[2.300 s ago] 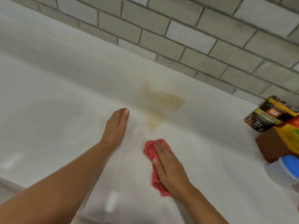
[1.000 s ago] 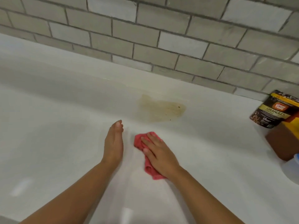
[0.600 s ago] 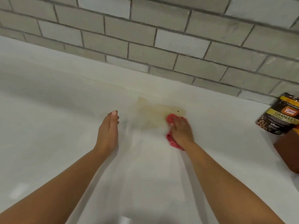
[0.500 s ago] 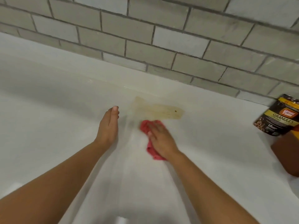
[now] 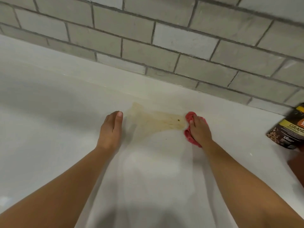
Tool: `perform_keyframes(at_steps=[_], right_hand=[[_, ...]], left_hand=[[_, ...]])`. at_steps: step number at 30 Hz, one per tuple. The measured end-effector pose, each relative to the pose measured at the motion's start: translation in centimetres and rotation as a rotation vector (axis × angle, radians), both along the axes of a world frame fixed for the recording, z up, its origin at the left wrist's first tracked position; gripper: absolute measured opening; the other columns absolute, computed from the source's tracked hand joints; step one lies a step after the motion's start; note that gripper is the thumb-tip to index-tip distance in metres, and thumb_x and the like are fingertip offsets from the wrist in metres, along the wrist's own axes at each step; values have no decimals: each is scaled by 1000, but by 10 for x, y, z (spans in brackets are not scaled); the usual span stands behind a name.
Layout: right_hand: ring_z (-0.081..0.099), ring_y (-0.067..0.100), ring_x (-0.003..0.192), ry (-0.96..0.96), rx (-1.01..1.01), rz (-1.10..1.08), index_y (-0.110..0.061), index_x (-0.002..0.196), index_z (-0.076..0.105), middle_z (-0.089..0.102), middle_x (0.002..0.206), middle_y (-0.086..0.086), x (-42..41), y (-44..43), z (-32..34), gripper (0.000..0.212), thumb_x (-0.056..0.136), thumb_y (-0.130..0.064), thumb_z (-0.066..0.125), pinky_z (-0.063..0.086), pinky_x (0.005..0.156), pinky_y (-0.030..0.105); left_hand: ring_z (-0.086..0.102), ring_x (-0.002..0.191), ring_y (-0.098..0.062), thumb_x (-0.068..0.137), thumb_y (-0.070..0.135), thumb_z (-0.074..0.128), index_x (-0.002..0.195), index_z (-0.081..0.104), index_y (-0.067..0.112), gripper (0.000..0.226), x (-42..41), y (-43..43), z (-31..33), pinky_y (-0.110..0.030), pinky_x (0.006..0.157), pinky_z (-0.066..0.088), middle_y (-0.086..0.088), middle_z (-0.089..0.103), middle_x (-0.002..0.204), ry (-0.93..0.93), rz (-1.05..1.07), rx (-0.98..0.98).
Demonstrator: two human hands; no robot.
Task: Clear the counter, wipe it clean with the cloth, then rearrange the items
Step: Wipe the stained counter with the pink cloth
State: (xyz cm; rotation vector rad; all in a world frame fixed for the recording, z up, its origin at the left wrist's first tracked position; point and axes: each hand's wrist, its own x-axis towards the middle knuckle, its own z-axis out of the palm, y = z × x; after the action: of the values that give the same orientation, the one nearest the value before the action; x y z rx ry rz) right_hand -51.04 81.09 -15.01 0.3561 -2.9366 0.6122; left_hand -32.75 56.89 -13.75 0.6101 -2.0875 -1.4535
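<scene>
From my remote seat: both bare forearms reach in from the bottom edge and angle toward the middle of the white counter [image 5: 49, 116]. The left hand [image 5: 111, 129] is palm down on the counter, wrist straight, fingers straight and packed together pointing at the tiled wall [image 5: 164, 46], thumb tucked along the side; it holds nothing. I can't tell whether the palm bears weight or just lies there. The right hand [image 5: 199, 129] sits on top of the pink cloth [image 5: 188, 139], knuckles up, fingers bent down over the bunched fabric with the thumb against its left side, so it grips the cloth and presses it to the counter. Cloth sticks out past the fingertips at the far end and along the thumb side near the wrist; the rest is hidden under the hand. The cloth is at the right end of the yellowish stain [image 5: 156, 122], touching its edge, near the back of the counter just short of the wall. The stain spreads between the two hands, its left tip just beside the left fingertips, with a small dark speck [image 5: 178, 120] near the cloth. At the right edge a dark granules pouch [image 5: 289, 134] lies on the counter, well apart from the right hand, and a brown object [image 5: 297, 167] below it is cut off by the frame.
</scene>
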Motion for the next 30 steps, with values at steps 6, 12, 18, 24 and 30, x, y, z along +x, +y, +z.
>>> perform_keyframes(at_steps=[6, 12, 18, 24, 30], right_hand=[[18, 11, 142, -29, 3, 399, -6, 143, 32, 29, 151, 4, 81, -34, 0, 43, 102, -18, 30, -2, 110, 8], [44, 23, 131, -178, -209, 364, -21, 138, 41, 45, 142, 0, 103, 21, 13, 39, 100, -14, 38, 25, 109, 21], [32, 22, 138, -110, -78, 148, -15, 144, 34, 34, 150, 8, 10, -18, 11, 43, 102, -22, 30, 23, 107, 25], [28, -3, 132, -120, -171, 441, -22, 139, 42, 38, 138, -17, 99, -27, 4, 39, 100, -19, 38, 11, 101, 0], [44, 26, 129, -97, -63, 221, -13, 141, 39, 45, 142, 9, 23, -7, 10, 42, 101, -24, 34, 28, 103, 22]], left_hand=[[44, 118, -16, 100, 38, 28, 129, 50, 12, 45, -2, 0, -1, -21, 94, 25, -2, 51, 127, -23, -5, -52], [43, 104, -11, 100, 38, 26, 126, 52, 10, 46, 0, 0, -1, -23, 90, 27, -1, 52, 112, 2, -11, -56], [42, 104, -9, 100, 35, 27, 126, 52, 9, 44, -2, -1, -1, -20, 91, 26, 0, 52, 115, -6, -5, -100], [43, 103, -9, 100, 36, 26, 125, 52, 11, 44, -2, -2, -2, -20, 90, 27, 2, 51, 112, -5, -4, -85], [44, 106, -10, 99, 43, 29, 126, 52, 12, 47, -2, -3, -3, -23, 92, 28, 5, 51, 112, 7, -5, -58]])
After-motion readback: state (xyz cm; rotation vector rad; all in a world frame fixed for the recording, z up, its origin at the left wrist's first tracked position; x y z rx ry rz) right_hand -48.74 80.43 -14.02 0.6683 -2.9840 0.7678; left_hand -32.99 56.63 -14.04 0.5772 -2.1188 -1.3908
